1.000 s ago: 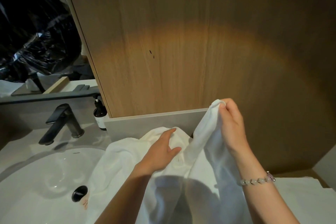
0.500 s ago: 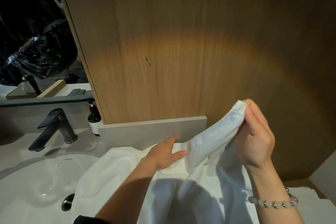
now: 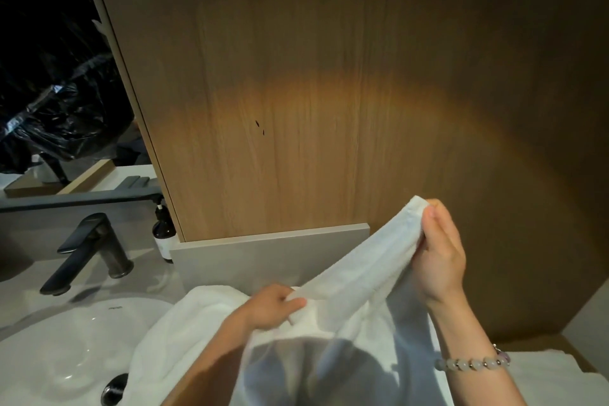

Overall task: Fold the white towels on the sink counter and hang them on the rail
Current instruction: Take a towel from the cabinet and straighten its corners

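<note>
Nearest me, the bulk of the towel [image 3: 329, 362] hangs slack below both sets of fingers, my own shadow across it, and part of it spills over the rim of the basin [image 3: 59, 349] to the left of my left hand [image 3: 273, 308]. That hand is closed on a bunched fold, thumb pressed over the cloth, while my right hand [image 3: 440, 255] sits higher and further out, fingers pinched tight on a corner so the edge runs taut between the two grips. I judge this as the hunt for the second corner before the first fold, and the risks begin there: if the left fingers have a mid-edge bunch and not the true corner, the fold will come out skewed. The right pinch looks shallow, so a tug could pull the corner free. The cloth draped in the basin could drag toward the drain [image 3: 115, 389] and pick up water, though I cannot tell whether the bowl is wet. Past my left fingers stand the tap [image 3: 89, 250] and a dark bottle [image 3: 163, 234]; a wide sweep of cloth could catch the bottle and tip it. A second white towel [image 3: 547, 376] lies beyond my right wrist. No rail that I can be sure of shows.
</note>
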Demonstrator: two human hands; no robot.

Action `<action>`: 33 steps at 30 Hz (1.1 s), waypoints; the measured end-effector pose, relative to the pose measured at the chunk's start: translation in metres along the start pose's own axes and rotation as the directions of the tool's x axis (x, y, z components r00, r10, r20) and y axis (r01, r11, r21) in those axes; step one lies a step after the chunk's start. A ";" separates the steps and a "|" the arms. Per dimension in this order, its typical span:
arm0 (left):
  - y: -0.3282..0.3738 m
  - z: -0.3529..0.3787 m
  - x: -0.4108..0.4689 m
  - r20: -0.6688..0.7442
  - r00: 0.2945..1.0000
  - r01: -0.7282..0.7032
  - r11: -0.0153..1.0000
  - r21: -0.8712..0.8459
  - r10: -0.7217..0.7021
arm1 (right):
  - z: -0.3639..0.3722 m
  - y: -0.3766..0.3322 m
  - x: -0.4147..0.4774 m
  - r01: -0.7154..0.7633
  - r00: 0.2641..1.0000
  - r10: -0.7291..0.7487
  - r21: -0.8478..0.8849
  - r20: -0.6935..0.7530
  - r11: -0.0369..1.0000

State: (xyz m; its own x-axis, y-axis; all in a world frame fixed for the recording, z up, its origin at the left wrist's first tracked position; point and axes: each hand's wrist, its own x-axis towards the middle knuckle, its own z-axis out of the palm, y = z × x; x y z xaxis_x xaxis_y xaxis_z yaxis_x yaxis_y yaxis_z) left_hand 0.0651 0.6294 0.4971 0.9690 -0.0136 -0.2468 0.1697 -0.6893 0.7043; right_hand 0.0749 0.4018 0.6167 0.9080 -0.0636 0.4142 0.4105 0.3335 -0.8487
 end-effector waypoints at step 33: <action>0.045 -0.034 -0.096 -0.242 0.968 -0.155 0.907 -0.391 0.061 | 0.085 0.070 -0.065 -0.351 0.905 0.408 -0.333 0.118 0.875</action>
State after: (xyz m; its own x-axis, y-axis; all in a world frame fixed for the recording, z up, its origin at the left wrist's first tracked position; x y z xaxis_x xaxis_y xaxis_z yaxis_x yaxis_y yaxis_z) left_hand -0.0139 0.6244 0.5756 0.9921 0.1204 -0.0351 0.0744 -0.3397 0.9376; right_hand 0.0376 0.5091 0.5579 0.9795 0.1899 0.0674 0.0685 0.0007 -0.9976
